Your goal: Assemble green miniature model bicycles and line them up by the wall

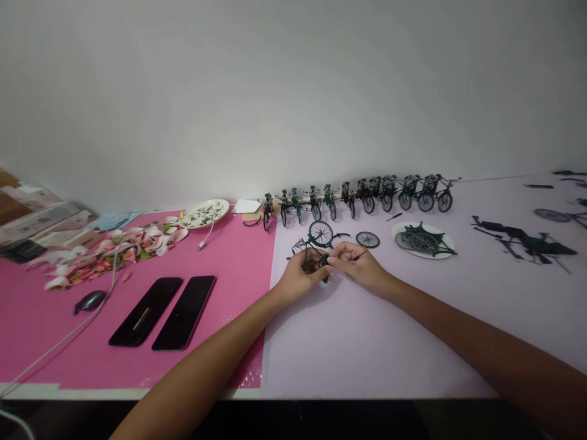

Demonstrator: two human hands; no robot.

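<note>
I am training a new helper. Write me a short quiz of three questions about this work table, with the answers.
1. Multiple choice: what does the left hand grip? A) a phone B) a half-built model bicycle C) a plate
2. True or false: the right hand pinches a thin dark tool close to the left hand.
3. Fill in: the finished model bicycles stand in a row along the ____.
Key: 1 B; 2 true; 3 wall.
</note>
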